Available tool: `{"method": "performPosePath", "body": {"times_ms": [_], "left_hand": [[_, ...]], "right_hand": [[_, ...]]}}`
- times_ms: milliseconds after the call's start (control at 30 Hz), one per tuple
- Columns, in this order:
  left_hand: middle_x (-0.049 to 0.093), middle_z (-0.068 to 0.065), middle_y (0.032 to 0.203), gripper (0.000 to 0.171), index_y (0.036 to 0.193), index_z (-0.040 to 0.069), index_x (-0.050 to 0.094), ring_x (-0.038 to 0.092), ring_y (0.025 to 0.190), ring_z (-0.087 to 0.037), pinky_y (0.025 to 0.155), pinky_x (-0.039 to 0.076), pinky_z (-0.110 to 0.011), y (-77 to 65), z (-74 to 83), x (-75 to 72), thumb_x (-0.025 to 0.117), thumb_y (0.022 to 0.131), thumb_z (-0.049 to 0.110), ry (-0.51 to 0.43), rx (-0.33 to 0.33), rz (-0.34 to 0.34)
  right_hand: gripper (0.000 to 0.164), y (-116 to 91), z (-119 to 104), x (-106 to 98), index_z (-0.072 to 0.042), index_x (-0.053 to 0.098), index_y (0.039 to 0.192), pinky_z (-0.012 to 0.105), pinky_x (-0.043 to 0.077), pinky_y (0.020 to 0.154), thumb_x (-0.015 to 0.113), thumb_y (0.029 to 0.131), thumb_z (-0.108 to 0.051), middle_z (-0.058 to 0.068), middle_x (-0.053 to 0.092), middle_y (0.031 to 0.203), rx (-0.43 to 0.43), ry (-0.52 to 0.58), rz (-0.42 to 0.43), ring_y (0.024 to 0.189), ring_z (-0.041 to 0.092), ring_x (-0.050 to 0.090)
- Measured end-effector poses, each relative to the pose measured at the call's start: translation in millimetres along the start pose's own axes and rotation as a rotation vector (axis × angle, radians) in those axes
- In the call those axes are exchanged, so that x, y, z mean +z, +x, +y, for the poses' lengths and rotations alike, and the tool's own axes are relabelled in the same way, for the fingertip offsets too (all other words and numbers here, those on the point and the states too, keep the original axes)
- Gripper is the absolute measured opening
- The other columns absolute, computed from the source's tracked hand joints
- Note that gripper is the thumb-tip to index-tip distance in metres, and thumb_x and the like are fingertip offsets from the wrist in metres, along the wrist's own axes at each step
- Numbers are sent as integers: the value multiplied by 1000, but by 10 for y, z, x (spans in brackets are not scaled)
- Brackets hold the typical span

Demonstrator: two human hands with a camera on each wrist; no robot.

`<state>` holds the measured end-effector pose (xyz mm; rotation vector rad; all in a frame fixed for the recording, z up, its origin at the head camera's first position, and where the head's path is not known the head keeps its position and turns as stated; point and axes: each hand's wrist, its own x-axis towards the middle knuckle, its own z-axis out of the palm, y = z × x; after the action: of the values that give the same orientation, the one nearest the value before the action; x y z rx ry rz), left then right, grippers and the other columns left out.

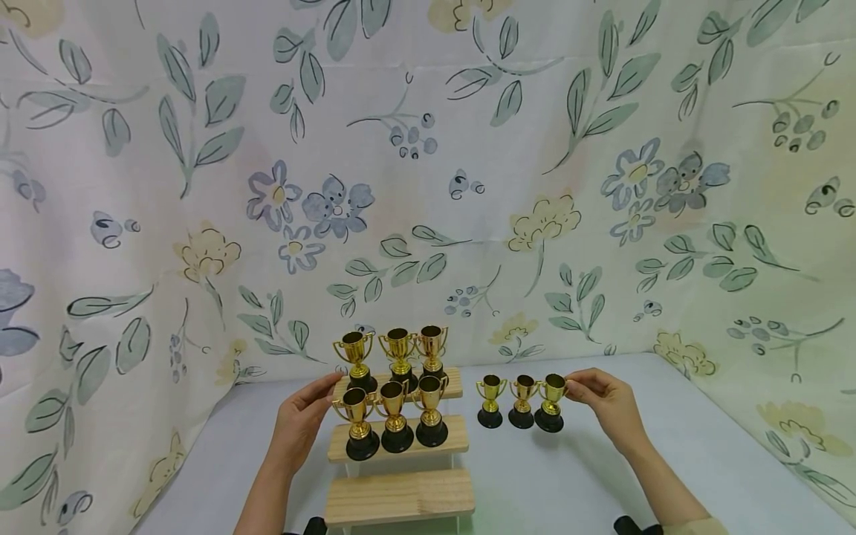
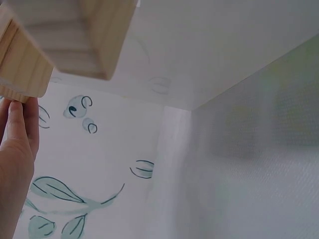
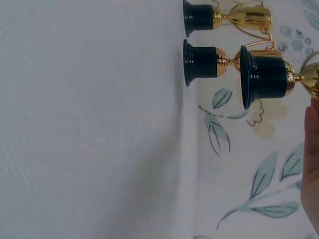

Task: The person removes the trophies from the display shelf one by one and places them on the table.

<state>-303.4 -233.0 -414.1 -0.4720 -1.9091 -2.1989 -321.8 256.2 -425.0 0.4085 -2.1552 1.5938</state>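
Over on the right of the white surface (image 1: 515, 483), the right hand (image 1: 608, 409) had a catch: its fingers were clamped on one handle of a gold trophy (image 1: 551, 405), black base just raised off the cloth! Nine trophies in all on show, and count them: three, three and three.

Just beside the held one stood its two companions, a yellow-gold cup (image 1: 491, 406) and a coppery cup (image 1: 522, 405), both upright with their bases down on the surface.

Across to the left, and what a line-up! One wooden stand (image 1: 401, 498) rose in three steps. Three upright cups filled the top step, the back-row trio (image 1: 400, 353); three more stood side by side on the middle step, the front-row trio (image 1: 396, 423). Every one of the nine had two handles and one black base.

And the left hand (image 1: 304, 416)? Right at the left end of the top step, its fingers nearly straight and close together, tips touching the wood. Behind it all hung a patterned curtain (image 1: 428, 208) of leaves, berries and flowers, with one pale sleeve (image 1: 698, 527) peeking in at the lower right.
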Motion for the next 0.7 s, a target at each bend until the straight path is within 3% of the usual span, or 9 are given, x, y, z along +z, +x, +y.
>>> {"method": "performPosePath", "body": {"times_ms": [700], "left_hand": [[66, 18, 122, 51, 140, -19, 39, 57, 118, 7, 99, 47, -6, 3, -6, -2, 55, 97, 3, 16, 1, -3]], "right_hand": [[25, 93, 234, -70, 14, 64, 104, 21, 61, 75, 64, 95, -9, -21, 71, 88, 15, 20, -2, 80, -2, 71]]}}
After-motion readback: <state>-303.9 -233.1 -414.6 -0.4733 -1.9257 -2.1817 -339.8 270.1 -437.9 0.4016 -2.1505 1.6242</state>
